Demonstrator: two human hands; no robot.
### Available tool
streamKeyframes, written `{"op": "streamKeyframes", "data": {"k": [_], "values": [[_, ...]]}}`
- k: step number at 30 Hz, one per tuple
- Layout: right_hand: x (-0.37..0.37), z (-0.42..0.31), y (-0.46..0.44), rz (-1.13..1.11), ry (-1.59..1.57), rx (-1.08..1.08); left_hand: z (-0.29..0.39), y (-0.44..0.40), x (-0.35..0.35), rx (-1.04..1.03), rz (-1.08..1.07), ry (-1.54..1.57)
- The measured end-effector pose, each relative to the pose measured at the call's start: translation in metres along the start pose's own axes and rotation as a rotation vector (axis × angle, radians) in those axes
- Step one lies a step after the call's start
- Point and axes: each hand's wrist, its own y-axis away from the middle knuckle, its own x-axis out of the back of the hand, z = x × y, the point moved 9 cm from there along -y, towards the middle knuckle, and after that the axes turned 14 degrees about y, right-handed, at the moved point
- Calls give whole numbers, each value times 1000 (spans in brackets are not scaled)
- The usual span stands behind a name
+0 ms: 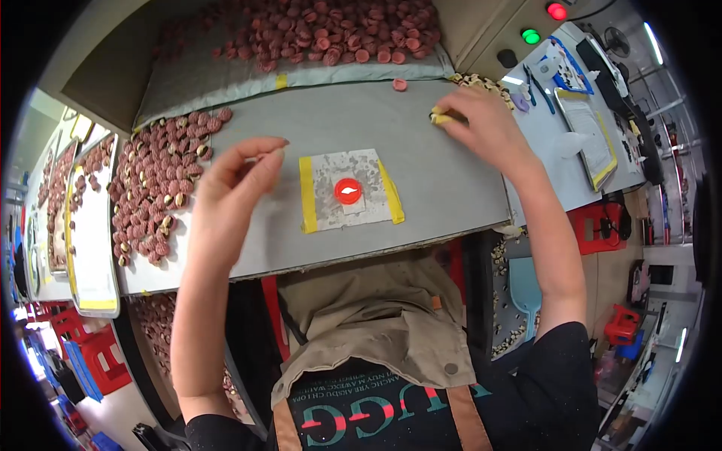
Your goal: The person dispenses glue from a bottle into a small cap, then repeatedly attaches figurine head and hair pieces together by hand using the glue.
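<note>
My left hand [244,177] is raised over the grey table [263,252], left of the taped square, its fingers drawn together; anything between them is too small to make out. My right hand [477,124] is at the table's right side, pinching a small pale yellow piece [445,119] with a dark end. Beyond that hand lies a small pile of pale pieces [485,83]. Between my hands, a round red holder [348,191] with a white centre sits on a speckled white square [331,169], edged with yellow tape on both sides.
Reddish round shells [331,34] are heaped at the back, with one shell [399,85] in front. Many reddish pieces, some with pale fillings [162,165], cover the table's left. Trays [94,255] stand far left. At right are another tray [587,135] and a blue dustpan [524,282].
</note>
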Motion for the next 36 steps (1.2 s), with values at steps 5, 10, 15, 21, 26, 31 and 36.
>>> {"op": "streamKeyframes", "data": {"k": [5,10,15,21,26,31,36], "values": [[-7,-18,11,-34,-19,-116,-33,31,-29,179,-78,742],[-2,-18,13,-15,-172,-149,-43,37,-45,200,-105,923],[2,-34,3,-30,-29,46,-50,41,-49,284,-122,1004],[1,-42,-5,-93,8,76,-51,42,-50,249,-187,1086],[18,-85,-4,-134,-314,-25,-49,45,-46,214,-94,1032],[18,-133,-11,-104,-298,141,-50,45,-45,172,-102,1060],[9,-149,-16,-155,-169,237,-51,45,-44,170,-104,1087]]}}
